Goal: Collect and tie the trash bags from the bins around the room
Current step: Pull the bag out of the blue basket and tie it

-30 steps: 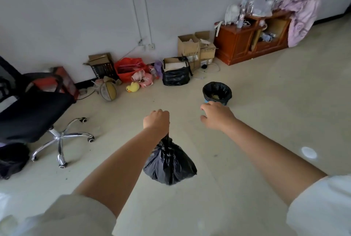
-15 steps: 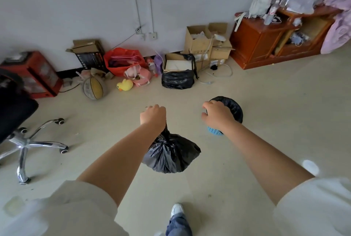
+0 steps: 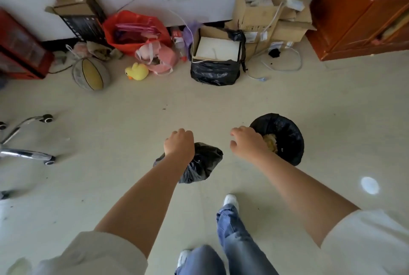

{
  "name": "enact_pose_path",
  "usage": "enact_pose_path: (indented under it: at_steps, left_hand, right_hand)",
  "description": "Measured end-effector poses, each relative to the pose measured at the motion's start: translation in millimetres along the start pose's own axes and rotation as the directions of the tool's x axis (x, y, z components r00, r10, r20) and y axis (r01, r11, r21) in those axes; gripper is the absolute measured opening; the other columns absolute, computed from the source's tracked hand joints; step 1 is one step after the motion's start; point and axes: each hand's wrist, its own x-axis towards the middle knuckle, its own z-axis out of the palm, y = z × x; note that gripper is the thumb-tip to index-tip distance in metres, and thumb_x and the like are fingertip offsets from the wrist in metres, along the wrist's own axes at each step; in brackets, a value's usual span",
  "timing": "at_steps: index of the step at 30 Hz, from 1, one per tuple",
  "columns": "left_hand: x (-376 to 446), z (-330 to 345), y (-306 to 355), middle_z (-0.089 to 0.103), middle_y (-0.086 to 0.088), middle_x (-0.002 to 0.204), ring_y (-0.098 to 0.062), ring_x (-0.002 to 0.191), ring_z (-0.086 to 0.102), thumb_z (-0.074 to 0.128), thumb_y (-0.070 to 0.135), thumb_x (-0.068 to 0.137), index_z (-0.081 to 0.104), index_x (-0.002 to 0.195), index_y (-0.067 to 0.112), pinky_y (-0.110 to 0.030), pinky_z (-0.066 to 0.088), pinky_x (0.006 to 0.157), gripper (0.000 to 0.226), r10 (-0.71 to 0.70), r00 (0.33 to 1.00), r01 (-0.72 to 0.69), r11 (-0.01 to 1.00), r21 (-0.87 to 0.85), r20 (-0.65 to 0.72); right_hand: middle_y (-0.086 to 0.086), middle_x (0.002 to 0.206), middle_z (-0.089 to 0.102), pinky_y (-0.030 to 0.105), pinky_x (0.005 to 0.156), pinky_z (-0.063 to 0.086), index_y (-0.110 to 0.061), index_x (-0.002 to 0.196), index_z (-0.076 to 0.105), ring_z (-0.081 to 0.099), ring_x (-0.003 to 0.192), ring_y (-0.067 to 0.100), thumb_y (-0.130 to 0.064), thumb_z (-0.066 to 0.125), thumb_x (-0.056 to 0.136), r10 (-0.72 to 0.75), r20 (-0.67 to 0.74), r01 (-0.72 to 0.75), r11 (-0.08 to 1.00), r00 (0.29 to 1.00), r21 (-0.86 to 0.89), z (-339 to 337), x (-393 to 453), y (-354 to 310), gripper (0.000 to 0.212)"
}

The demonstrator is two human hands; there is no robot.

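Note:
My left hand [image 3: 179,143] is clenched around the gathered neck of a small filled black trash bag [image 3: 201,163], which hangs just above the floor. A small bin lined with a black trash bag [image 3: 285,133] stands on the floor to the right, with yellowish scraps inside. My right hand [image 3: 246,142] hovers over the bin's near left rim, fingers curled and slightly apart, holding nothing. I cannot tell whether it touches the liner.
Along the wall lie cardboard boxes [image 3: 261,7], a black bag around a box [image 3: 215,71], a red bag [image 3: 135,29], a yellow duck toy [image 3: 137,71] and a ball [image 3: 91,73]. A wooden cabinet [image 3: 358,13] stands far right. Chair legs [image 3: 26,137] sit left. My legs [image 3: 232,237] are below.
I have walked closer to the lined bin and my view has tilted down. My right hand now reaches over the bin's rim. The held bag has stayed in my left hand.

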Motion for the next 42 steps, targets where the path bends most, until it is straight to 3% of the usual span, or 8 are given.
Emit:
enact_pose_path:
  at_steps: [10, 17, 22, 32, 38, 42]
  left_hand:
    - [173.8, 121.7, 32.5, 0.056, -0.013, 0.117, -0.031, 0.113, 0.052, 0.042, 0.004, 0.09, 0.053, 0.119, 0.006, -0.04, 0.042, 0.096, 0.031, -0.225, 0.968, 0.233, 0.97, -0.074, 0.11]
    - [228.6, 224.3, 62.9, 0.055, -0.014, 0.118, -0.031, 0.114, 0.05, 0.044, 0.002, 0.091, 0.055, 0.115, 0.004, -0.04, 0.041, 0.094, 0.026, -0.18, 0.962, 0.19, 0.981, -0.031, 0.203]
    - [228.1, 243.8, 77.3, 0.05, -0.015, 0.128, -0.031, 0.121, 0.045, 0.048, 0.005, 0.09, 0.046, 0.124, 0.004, -0.04, 0.039, 0.099, 0.034, -0.192, 0.96, 0.198, 0.98, -0.01, 0.203]
    - [183.7, 207.9, 177.0, 0.047, -0.01, 0.132, -0.028, 0.123, 0.042, 0.045, 0.019, 0.094, 0.045, 0.128, 0.011, -0.039, 0.037, 0.1, 0.035, 0.102, 0.983, -0.109, 0.993, 0.037, 0.152]
    - [154.0, 224.8, 261.7, 0.042, -0.009, 0.139, -0.03, 0.128, 0.038, 0.04, 0.034, 0.096, 0.039, 0.134, 0.014, -0.038, 0.034, 0.104, 0.042, 0.063, 0.989, -0.066, 0.998, 0.012, 0.134]
    - [145.8, 262.7, 317.1, 0.042, -0.008, 0.137, -0.029, 0.126, 0.04, 0.04, 0.033, 0.096, 0.041, 0.131, 0.014, -0.037, 0.034, 0.103, 0.04, -0.017, 0.993, 0.019, 1.0, -0.014, 0.114]
  right_hand:
    - [0.014, 0.125, 0.055, 0.041, 0.095, 0.044, -0.004, 0.123, 0.05, 0.05, 0.117, 0.031, -0.018, 0.04, 0.093, -0.013, 0.178, 0.007, 0.999, 0.984, 0.033, 106.3, 154.7, 84.0, 0.035]
    - [0.015, 0.125, 0.053, 0.04, 0.093, 0.041, -0.004, 0.123, 0.049, 0.047, 0.117, 0.032, -0.016, 0.038, 0.094, 0.017, 0.295, -0.032, 0.998, 0.955, 0.047, 194.8, 184.3, 133.6, 0.034]
    - [0.014, 0.126, 0.053, 0.041, 0.092, 0.042, -0.004, 0.124, 0.048, 0.048, 0.117, 0.031, -0.017, 0.039, 0.093, 0.055, 0.328, -0.086, 0.993, 0.943, 0.084, 206.2, 175.4, 161.8, 0.034]
    - [0.012, 0.128, 0.054, 0.041, 0.094, 0.04, -0.006, 0.124, 0.051, 0.046, 0.121, 0.031, -0.016, 0.041, 0.093, 0.205, 0.263, -0.234, 0.969, 0.943, 0.082, 145.3, 126.7, 254.3, 0.034]
    - [0.013, 0.126, 0.053, 0.039, 0.092, 0.041, -0.007, 0.127, 0.048, 0.047, 0.118, 0.032, -0.017, 0.041, 0.094, 0.126, 0.256, -0.131, 0.991, 0.959, 0.005, 139.3, 101.8, 334.4, 0.036]
    - [0.012, 0.122, 0.056, 0.038, 0.089, 0.043, -0.007, 0.124, 0.05, 0.05, 0.113, 0.03, -0.018, 0.041, 0.093, -0.037, 0.234, 0.059, 0.994, 0.972, -0.089, 152.6, 97.8, 394.8, 0.034]
